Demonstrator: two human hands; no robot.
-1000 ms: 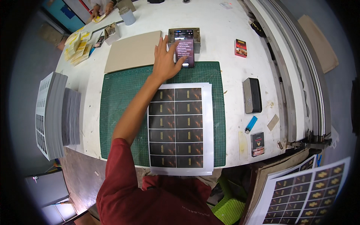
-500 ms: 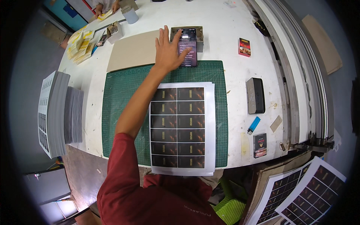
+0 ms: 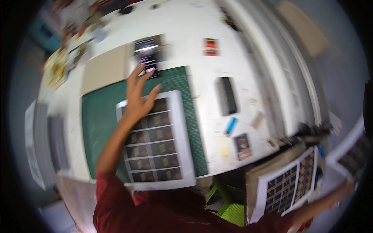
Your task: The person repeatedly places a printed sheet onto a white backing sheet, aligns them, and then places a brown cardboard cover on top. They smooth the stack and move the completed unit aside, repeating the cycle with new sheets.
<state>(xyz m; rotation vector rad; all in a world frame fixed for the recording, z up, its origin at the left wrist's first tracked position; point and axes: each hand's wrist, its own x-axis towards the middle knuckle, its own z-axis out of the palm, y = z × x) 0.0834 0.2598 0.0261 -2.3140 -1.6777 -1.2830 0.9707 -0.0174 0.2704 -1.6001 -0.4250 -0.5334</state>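
Note:
My left hand [image 3: 139, 95] is open, fingers spread, above the upper edge of a stack of printed sheets [image 3: 155, 153] showing rows of dark cards. These sheets lie on a green cutting mat [image 3: 100, 132]. Just beyond the fingertips, a phone [image 3: 147, 58] with a lit screen leans on a small open box [image 3: 158, 40]. Far out at the lower right, my right hand [image 3: 349, 188] grips the edge of another printed sheet [image 3: 347, 159]; blur softens its fingers. Beside that arm, more printed sheets [image 3: 283, 188] rest against a brown board [image 3: 254, 182].
Grey board [image 3: 105, 70] lies left of the phone. Tall paper stacks [image 3: 39, 143] stand at the left. On the right are a black box-shaped device [image 3: 226, 96], blue lighter [image 3: 231, 125], dark pack [image 3: 243, 146], red pack [image 3: 210, 47] and long metal rail [image 3: 287, 70]. Another person [image 3: 75, 17] works far left.
My left hand has drawn back from the phone toward the printed stack. My right arm has come into view at the lower right, with the loose sheet farther out. The view has swung right.

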